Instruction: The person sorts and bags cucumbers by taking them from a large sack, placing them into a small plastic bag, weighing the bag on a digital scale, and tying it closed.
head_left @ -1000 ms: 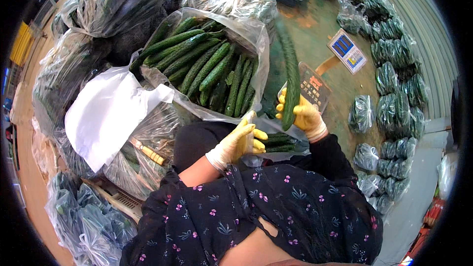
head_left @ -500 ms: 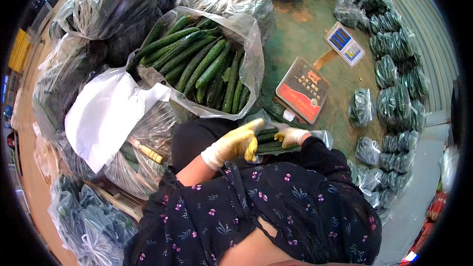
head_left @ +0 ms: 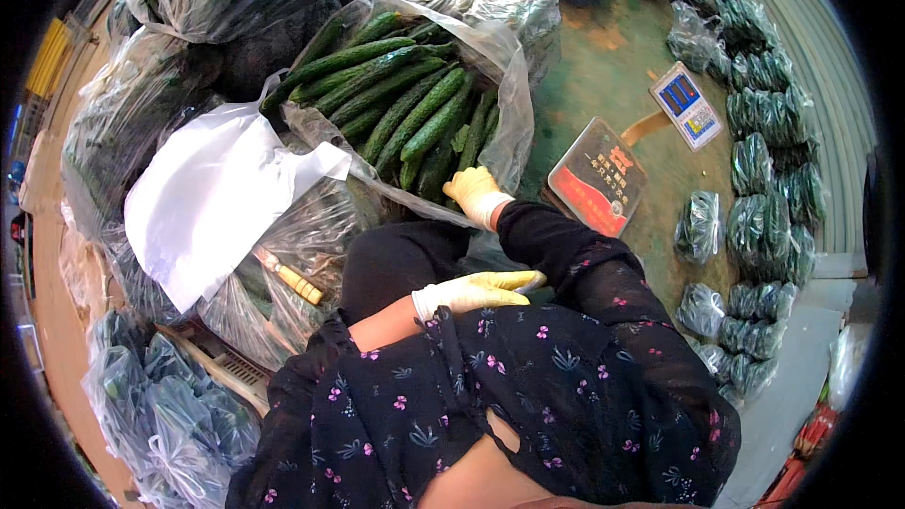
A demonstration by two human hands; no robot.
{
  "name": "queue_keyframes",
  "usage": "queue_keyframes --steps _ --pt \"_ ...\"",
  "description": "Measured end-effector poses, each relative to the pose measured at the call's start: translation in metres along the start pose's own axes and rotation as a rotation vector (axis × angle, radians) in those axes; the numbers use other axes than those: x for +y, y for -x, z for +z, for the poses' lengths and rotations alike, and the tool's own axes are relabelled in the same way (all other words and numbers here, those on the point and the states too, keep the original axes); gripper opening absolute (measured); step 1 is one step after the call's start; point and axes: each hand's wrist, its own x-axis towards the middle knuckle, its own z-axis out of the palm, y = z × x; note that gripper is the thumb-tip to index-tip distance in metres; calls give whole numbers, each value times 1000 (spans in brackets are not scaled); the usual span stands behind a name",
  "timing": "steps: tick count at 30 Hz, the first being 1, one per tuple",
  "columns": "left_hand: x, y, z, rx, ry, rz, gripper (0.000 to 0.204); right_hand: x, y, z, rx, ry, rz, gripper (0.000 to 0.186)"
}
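Both hands wear yellow and white gloves. My right hand (head_left: 476, 195) is at the near rim of a large open plastic bag (head_left: 517, 127). Its fingers are curled beside the lower ends of the cucumbers (head_left: 415, 123) heaped inside, and whatever they grip is hidden. Close to my body, my left hand (head_left: 476, 292) has its fingers stretched out to the right. A clear plastic bag (head_left: 490, 250) shows partly just beyond it, in my lap; my right sleeve covers the rest, and the cucumbers seen in it earlier are hidden.
Right of the large bag stands a scale with a flat pan (head_left: 596, 179) and a display (head_left: 685, 106). Rows of bagged cucumbers (head_left: 759, 226) line the right wall. To the left are a white sheet (head_left: 217, 193), a wooden-handled tool (head_left: 290, 278) and several full plastic bags (head_left: 189, 424).
My right hand has left the small bag of cucumbers in my lap and reached up-left to the large bag. My left hand has lowered slightly, its fingers now flatter.
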Motion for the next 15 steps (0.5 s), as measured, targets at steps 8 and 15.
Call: queue_keyframes --steps 8,15 --pt "-7 -3 -2 35 281 40 71 28 15 -39 237 -79 -80 20" --pt "5 -2 3 171 545 136 79 124 122 -88 1120 -1862 109 27"
